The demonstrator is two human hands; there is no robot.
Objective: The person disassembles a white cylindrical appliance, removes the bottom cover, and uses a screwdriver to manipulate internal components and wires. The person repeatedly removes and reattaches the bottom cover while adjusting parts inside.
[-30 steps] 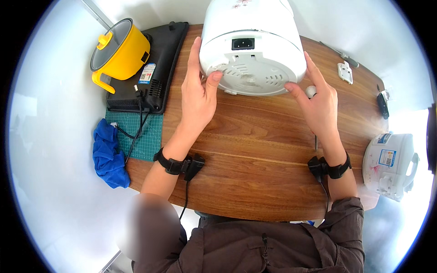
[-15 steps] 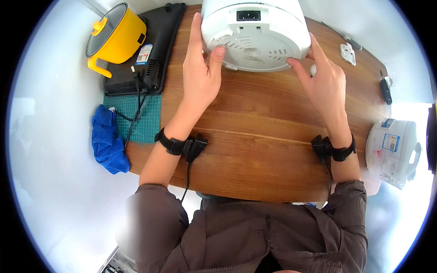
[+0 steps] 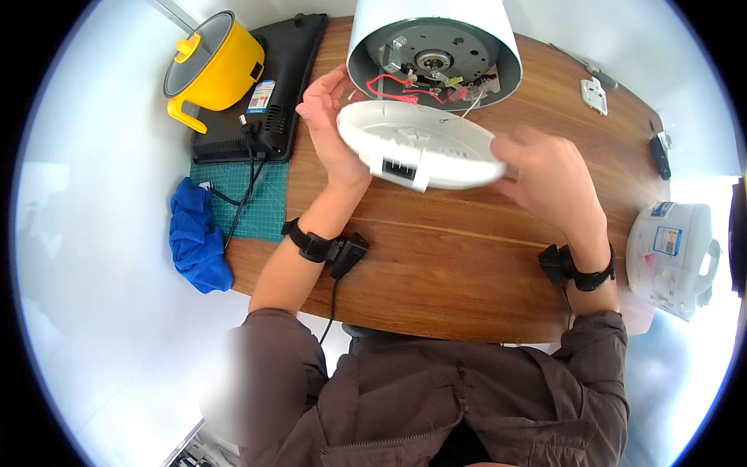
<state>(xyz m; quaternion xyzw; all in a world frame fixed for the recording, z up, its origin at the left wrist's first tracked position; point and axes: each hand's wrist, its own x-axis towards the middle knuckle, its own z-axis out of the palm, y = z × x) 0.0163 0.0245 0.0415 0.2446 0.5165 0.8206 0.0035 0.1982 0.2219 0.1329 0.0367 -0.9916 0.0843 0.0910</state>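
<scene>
A white cooker body lies at the top of the head view, its open base showing a metal plate, fittings and red and white wires. In front of it, the detached white bottom cover is tilted, inner side up, with a black socket nearest me. My left hand supports its left side, fingertips curled up beside the body's rim. My right hand, slightly blurred, grips the cover's right end. Whether wires still join cover and body is unclear.
A yellow pot stands on a black appliance at left, with a green mat, cables and a blue cloth below. At right are a screwdriver, white part, black object and second white cooker.
The bottom cover has come away from the cooker and tipped down toward me, exposing the wiring. My left hand moved under its left side; my right hand turned with the cover.
</scene>
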